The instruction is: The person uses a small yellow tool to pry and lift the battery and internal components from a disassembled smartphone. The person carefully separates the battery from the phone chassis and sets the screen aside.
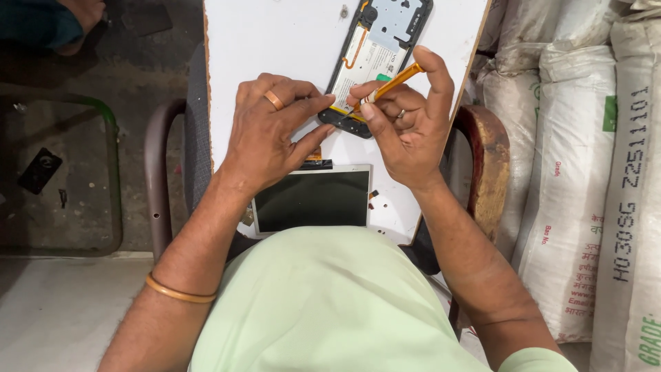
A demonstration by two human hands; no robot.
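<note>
Your left hand [272, 131] lay flat over the lower end of the opened phone [375, 52], fingers pressed together, their tips pinning its bottom edge to the board [275, 41]. A ring sat on one finger of that hand and a thin bangle [177, 292] circled the forearm.

Your right hand [406, 127] pinched an orange tool [392, 84] between thumb and forefinger, the other fingers curled beneath. The tool's pale tip touched the phone near its lower end, just beside your left fingertips.

The phone lay back-off on the white board, tilted, its top end toward the far edge. Black frame; a grey metal plate covered the upper part; a pale battery filled the middle, with an orange flex strip curving over it and a small green patch at its right side. A yellow strip showed along the bottom, partly hidden by your fingers.

The detached screen [313, 200], dark glass in a white frame, lay on the board just near your body, close to your left wrist. A short black and orange connector stuck out of its top edge.

White sacks [571, 172] stood to your right.
</note>
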